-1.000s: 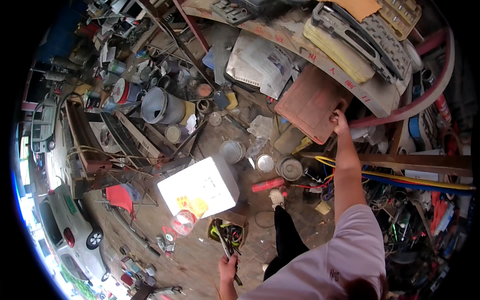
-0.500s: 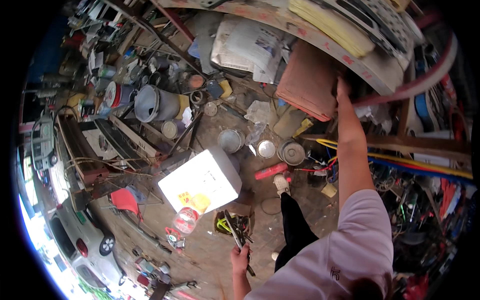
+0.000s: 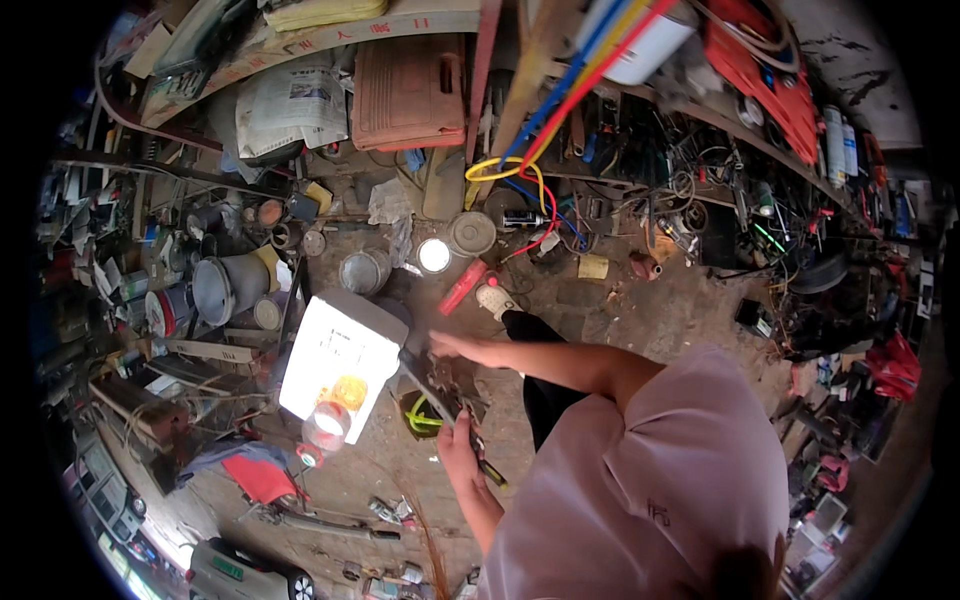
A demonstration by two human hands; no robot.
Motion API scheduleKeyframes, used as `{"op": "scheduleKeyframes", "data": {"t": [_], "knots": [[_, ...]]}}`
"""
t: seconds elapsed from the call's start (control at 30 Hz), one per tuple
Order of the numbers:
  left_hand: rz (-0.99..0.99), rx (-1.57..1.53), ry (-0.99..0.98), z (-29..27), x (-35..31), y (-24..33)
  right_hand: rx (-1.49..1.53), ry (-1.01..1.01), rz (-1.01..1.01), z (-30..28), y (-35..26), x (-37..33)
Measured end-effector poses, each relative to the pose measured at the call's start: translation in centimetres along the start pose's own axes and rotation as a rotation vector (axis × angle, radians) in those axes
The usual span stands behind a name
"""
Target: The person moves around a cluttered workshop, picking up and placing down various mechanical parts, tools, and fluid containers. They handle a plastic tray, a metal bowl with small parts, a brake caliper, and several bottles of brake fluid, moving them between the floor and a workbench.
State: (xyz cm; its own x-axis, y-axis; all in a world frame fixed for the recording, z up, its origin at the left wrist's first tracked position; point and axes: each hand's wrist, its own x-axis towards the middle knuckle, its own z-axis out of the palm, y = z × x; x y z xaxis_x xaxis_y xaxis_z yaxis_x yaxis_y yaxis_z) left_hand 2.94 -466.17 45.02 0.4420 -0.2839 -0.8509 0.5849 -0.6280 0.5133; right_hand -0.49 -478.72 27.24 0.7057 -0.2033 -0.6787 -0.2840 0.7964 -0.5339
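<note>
Cluttered workshop floor fills the frame; at centre, left hand grips a yellow-handled tool, right hand reaches open toward it, work seemingly just beginning.

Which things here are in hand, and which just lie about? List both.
In hand: left hand gripping a dark tool; right hand reaching beside it.

Lying about: white box, red bottle, metal pot, newspaper.
</note>
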Motion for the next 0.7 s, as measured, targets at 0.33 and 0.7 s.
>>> {"op": "scheduleKeyframes", "data": {"t": [0.33,0.7], "knots": [[0.124,0.093,-0.332,4.7,-7.8,-7.4,0.328,-0.305,-0.084,-4.3,4.6,-22.1],[0.184,0.392,-0.466,17.1,-6.9,-14.1,0.624,0.253,-0.201,-16.5,8.6,-28.6]]}}
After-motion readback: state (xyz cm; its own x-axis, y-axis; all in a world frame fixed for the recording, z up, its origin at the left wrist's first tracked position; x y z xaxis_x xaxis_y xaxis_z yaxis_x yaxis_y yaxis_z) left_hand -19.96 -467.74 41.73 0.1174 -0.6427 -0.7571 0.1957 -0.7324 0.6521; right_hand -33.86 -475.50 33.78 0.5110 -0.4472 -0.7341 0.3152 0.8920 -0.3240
